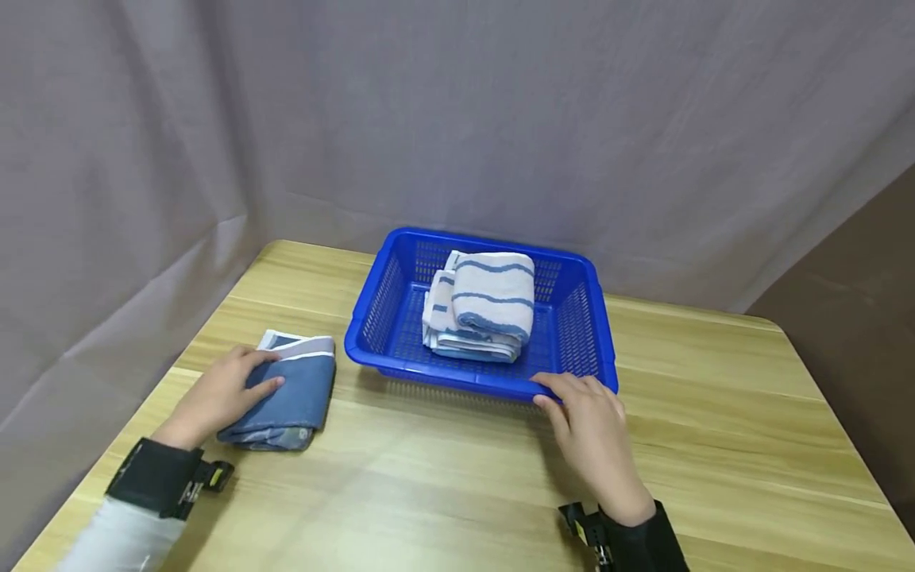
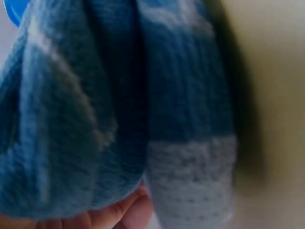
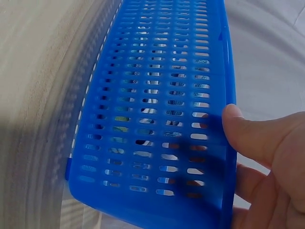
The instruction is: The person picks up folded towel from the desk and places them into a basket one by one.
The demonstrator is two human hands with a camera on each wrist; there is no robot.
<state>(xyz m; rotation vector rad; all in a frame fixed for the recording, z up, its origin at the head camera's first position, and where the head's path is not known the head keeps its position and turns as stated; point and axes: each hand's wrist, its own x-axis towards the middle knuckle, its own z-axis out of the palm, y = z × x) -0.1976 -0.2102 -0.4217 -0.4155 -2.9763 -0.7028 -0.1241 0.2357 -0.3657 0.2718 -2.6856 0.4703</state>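
A folded blue towel (image 1: 296, 393) with a white-edged grey band lies on the table at the left. My left hand (image 1: 227, 391) rests on its left side, thumb and forefinger extended over the top. The towel (image 2: 186, 95) fills much of the left wrist view, partly hiding that hand's fingers (image 2: 136, 212). My right hand (image 1: 589, 433) grips the front rim of a blue plastic basket (image 1: 443, 377) near its right corner. In the right wrist view the thumb (image 3: 248, 131) lies outside the rim, with fingers beyond it. Folded white-and-blue striped towels (image 1: 493, 298) are stacked inside the basket.
The wooden table (image 1: 722, 421) extends around the basket to both sides. A grey curtain (image 1: 500, 119) hangs behind its back edge. Brown material (image 1: 858, 318) is visible at the far right. Dark bands with small cameras circle both wrists.
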